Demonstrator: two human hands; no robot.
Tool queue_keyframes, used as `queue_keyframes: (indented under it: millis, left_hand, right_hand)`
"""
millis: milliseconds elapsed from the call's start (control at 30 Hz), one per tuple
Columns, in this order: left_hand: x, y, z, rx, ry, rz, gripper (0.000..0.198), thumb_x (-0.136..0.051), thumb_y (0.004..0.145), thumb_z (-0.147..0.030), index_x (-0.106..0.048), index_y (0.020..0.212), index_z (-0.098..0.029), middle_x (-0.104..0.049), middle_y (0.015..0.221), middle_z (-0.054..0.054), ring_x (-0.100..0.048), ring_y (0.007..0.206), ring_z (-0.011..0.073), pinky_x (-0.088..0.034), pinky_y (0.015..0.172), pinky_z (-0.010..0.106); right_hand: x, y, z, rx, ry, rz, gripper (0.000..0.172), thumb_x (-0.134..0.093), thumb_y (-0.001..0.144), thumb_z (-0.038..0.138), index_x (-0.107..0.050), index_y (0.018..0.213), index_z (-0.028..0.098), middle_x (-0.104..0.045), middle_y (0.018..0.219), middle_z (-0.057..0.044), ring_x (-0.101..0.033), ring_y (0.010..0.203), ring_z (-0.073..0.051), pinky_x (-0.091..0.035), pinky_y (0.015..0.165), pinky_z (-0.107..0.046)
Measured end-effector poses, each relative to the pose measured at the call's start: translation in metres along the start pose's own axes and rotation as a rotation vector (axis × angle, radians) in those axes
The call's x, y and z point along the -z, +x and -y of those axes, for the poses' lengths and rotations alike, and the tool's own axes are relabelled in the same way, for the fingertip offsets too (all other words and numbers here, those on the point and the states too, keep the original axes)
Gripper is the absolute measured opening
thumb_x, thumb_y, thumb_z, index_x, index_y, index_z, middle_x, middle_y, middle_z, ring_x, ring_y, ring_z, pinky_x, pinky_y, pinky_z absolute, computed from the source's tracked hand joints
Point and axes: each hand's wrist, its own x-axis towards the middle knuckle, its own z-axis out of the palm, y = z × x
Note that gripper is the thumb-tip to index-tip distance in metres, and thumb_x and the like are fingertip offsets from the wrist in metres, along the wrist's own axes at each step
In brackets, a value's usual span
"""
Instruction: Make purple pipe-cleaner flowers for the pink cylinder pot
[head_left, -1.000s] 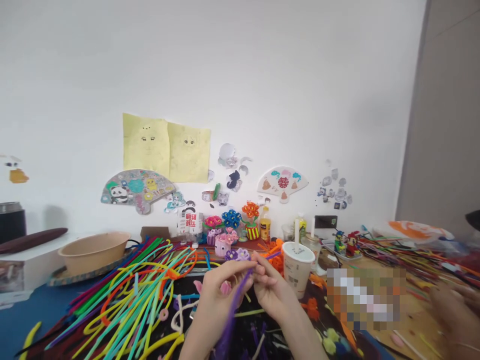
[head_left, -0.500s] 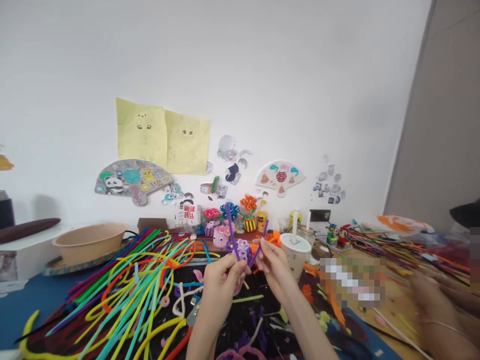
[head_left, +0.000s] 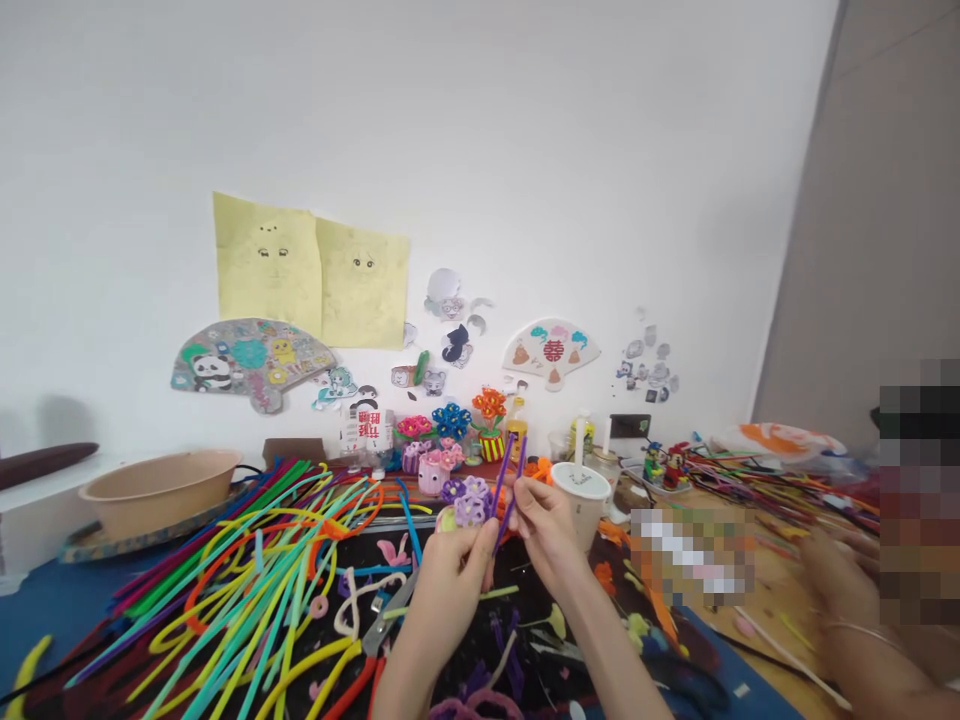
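Note:
A purple pipe cleaner (head_left: 504,478) stands up between my hands, its two strands side by side and slanting to the right at the top. I cannot tell whether it is one folded stem or two. My left hand (head_left: 459,562) pinches it low down, fingers closed. Thumb and forefinger of my right hand (head_left: 547,528) close on the right-hand strand, a little higher. Just behind my left hand sits a bunch of lilac and purple pipe-cleaner flowers (head_left: 471,500). By my left wrist lie pliers or scissors with red handles (head_left: 364,684), partly hidden by the forearm.
Many loose pipe cleaners (head_left: 262,570) spread over the left side. A lidded paper cup (head_left: 580,502) with a straw stands beyond my right hand. Small pipe-cleaner flower pots (head_left: 433,472) line the wall, near a tan basin (head_left: 161,490). Another person's hand (head_left: 840,590) is at right.
The purple strands were spread in a V and now stand close together, leaning right. My left hand has moved slightly right, uncovering more of the lilac flowers. The view has shifted a little.

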Motion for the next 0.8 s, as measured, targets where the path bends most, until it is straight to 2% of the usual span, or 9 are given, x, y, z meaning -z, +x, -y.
queue_keyframes:
  millis: [233,400,467,533,600,800]
  left_hand:
    - [-0.0005,-0.0003,-0.0027,-0.010,0.061,0.018,0.054,-0.038,0.091,-0.050,-0.036,0.046,-0.020,-0.039,0.047,-0.003,-0.038,0.050,0.0115,-0.027,0.057,0.027]
    - [-0.0013,0.0004,0.0001,0.000,0.080,0.039,0.056,-0.037,0.091,-0.053,-0.040,0.046,-0.020,-0.041,0.047,-0.002,-0.040,0.051,0.0123,-0.028,0.058,0.027]
    - [-0.0010,0.0000,0.0010,0.009,0.067,0.042,0.054,-0.038,0.091,-0.053,-0.047,0.051,-0.019,-0.047,0.050,-0.001,-0.043,0.052,0.0129,-0.030,0.058,0.027]
    - [-0.0004,-0.0004,0.0010,0.014,0.025,0.035,0.044,-0.040,0.092,-0.052,-0.053,0.064,-0.020,-0.055,0.055,-0.002,-0.046,0.053,0.0135,-0.032,0.058,0.026]
    - [0.0002,-0.0006,0.0003,-0.001,0.012,0.025,0.036,-0.039,0.093,-0.049,-0.053,0.074,-0.021,-0.059,0.059,-0.002,-0.048,0.053,0.0140,-0.034,0.058,0.026]
    - [0.0000,-0.0004,0.0005,-0.027,0.110,-0.036,0.035,-0.036,0.094,-0.044,-0.049,0.070,-0.023,-0.053,0.055,-0.003,-0.048,0.054,0.0150,-0.032,0.059,0.026]
  right_hand:
    - [-0.0008,-0.0013,0.0059,-0.013,0.002,0.027,0.038,-0.085,0.062,0.047,-0.077,0.080,0.015,-0.054,0.045,0.003,-0.040,0.037,-0.003,-0.023,0.037,-0.016]
    - [0.0010,0.0004,0.0078,-0.030,0.010,0.038,0.038,-0.082,0.065,0.050,-0.077,0.074,0.014,-0.054,0.044,0.002,-0.042,0.038,-0.004,-0.024,0.038,-0.016]
    - [0.0017,0.0010,0.0077,-0.027,0.015,0.034,0.036,-0.083,0.064,0.049,-0.076,0.073,0.015,-0.054,0.045,0.002,-0.043,0.038,-0.003,-0.025,0.038,-0.016]
    - [0.0022,0.0011,0.0075,-0.022,0.018,0.026,0.034,-0.083,0.064,0.047,-0.076,0.073,0.015,-0.056,0.046,0.002,-0.044,0.039,-0.003,-0.025,0.039,-0.015]
    - [0.0025,0.0006,0.0072,-0.019,0.021,0.019,0.033,-0.083,0.064,0.046,-0.075,0.073,0.016,-0.058,0.048,0.002,-0.045,0.039,-0.003,-0.025,0.038,-0.015]
    - [0.0028,-0.0013,0.0055,-0.029,0.022,0.025,0.029,-0.084,0.065,0.040,-0.073,0.072,0.014,-0.056,0.045,0.003,-0.041,0.036,-0.004,-0.025,0.036,-0.016]
